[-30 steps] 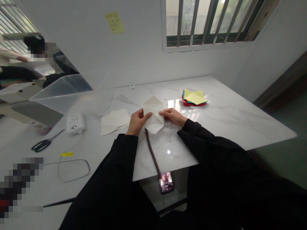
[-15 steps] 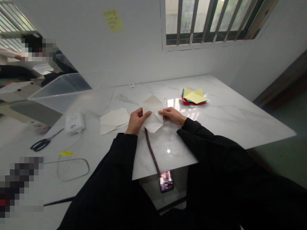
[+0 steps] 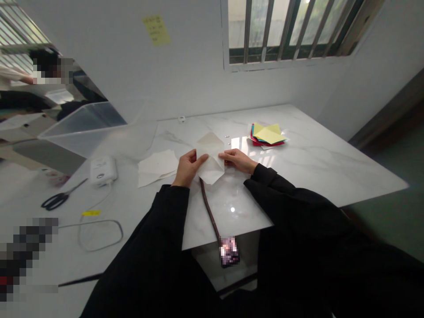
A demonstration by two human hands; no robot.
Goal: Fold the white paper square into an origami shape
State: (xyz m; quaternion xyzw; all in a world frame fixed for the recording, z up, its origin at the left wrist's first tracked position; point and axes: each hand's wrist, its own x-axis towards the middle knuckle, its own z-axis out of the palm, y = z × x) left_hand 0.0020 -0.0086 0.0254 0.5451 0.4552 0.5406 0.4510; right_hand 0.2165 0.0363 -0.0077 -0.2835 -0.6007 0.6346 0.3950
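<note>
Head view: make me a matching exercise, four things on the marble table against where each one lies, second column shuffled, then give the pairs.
Things:
1. cream paper
2. coloured paper stack
3. scissors
4. white device

Places:
A. far left, near the table's edge
B. held between the left hand and right hand
C. beyond the right hand, toward the window
D. between the scissors and the loose cream sheets

Pairs: 1-B, 2-C, 3-A, 4-D

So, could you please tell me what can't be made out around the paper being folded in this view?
- Head view: the left hand and right hand cover the side edges of the cream paper.
- The sticky note on the wall: writing too small to read.
- The card on the dark strap is pixelated.
- The coloured paper stack: only the top sheets show.
</note>
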